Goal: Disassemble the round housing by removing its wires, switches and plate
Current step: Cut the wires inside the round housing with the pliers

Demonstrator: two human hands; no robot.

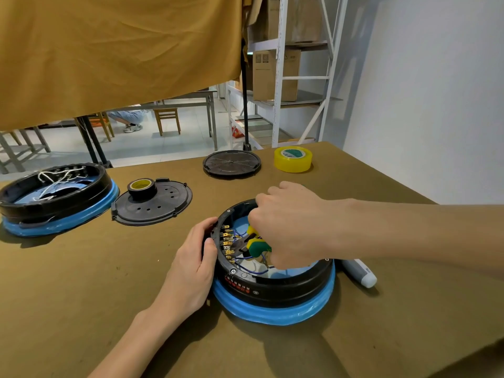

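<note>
A round black housing (pixel 275 289) with a blue base ring sits on the table in front of me. Inside it are thin blue wires (pixel 249 270) and a row of brass switch terminals (pixel 227 242) along the left wall. My right hand (pixel 289 225) reaches over the housing and grips pliers with yellow-green handles (pixel 259 245); their dark jaws point at the terminals. My left hand (pixel 195 264) holds the housing's left rim, thumb on top. My right hand hides much of the housing's inside.
A second black and blue housing (pixel 54 197) with white wires stands at the far left. Beside it lies a black plate (pixel 152 204) carrying a black tape roll (pixel 142 187). Further back are another black plate (pixel 231 163) and yellow tape (pixel 293 158). A white tool (pixel 360 272) lies to the right.
</note>
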